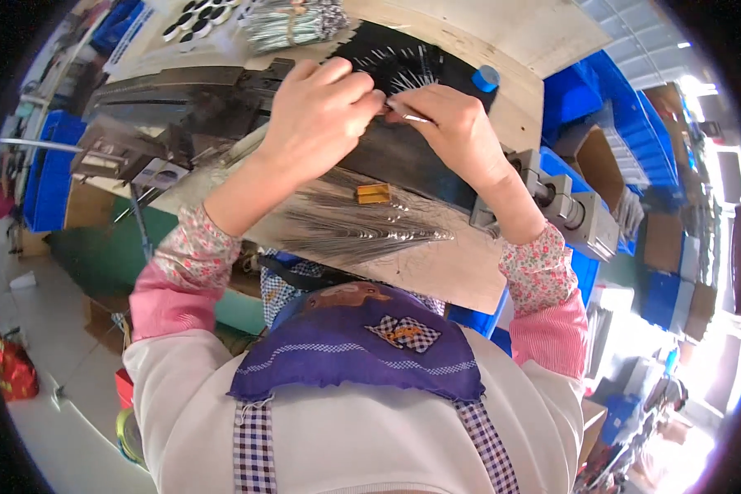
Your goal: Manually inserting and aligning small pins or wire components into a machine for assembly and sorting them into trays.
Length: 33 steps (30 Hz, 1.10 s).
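Observation:
My left hand (321, 115) is raised over the bench with its fingers curled in a pinch; what sits between the fingertips is too small to make out. Close beside it, my right hand (457, 128) pinches a thin silvery metal piece (416, 118). The fingertips of both hands nearly meet. Just beyond them lies a black mat (461, 78) with thin silvery pins (412, 80) scattered and fanned out on it. Nearer to me, many fine dark wires (346, 226) are spread over a wooden board (469, 267), with a small orange-yellow box (373, 193) among them.
A blue round cap (486, 78) stands by the mat's right edge. At the back lie a tied bundle of silvery rods (292, 23) and several black-and-white round pieces (198, 18). Metal fixtures flank the bench, one (568, 206) at right. Blue bins (626, 107) stand beyond it.

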Motion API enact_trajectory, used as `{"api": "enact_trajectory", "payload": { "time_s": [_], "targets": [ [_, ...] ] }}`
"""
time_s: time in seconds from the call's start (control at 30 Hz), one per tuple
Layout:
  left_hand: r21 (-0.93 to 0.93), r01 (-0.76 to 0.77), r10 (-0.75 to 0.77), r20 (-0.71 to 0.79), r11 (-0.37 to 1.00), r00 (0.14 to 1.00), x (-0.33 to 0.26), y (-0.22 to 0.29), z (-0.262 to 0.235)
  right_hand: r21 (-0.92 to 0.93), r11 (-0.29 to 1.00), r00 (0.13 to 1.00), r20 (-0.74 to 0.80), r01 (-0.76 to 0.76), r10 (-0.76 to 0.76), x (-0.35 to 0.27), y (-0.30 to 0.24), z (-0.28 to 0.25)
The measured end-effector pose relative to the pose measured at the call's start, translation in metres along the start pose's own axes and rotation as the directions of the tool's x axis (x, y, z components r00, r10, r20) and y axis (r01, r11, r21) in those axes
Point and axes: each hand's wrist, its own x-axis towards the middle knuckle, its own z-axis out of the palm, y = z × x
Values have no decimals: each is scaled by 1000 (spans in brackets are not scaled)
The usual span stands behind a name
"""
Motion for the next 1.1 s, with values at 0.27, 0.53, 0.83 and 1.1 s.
{"api": "enact_trajectory", "payload": {
  "time_s": [0.27,0.53,0.83,1.1],
  "targets": [
    [-406,11,-305,706,-914,639,-123,59,20,201,975,996,16,-92,91,16,7,36],
    [-538,700,-484,820,-470,305,-54,74,-1,164,981,995,22,-102,100,11,8,36],
    [-590,665,-685,711,-457,160,-159,22,-8,-30,998,983,172,-57,61,-27,-55,14],
    [61,913,-806,-449,402,385,-228,-21,-124,-365,909,793,484,-200,369,-96,-39,81]
  ]
}}
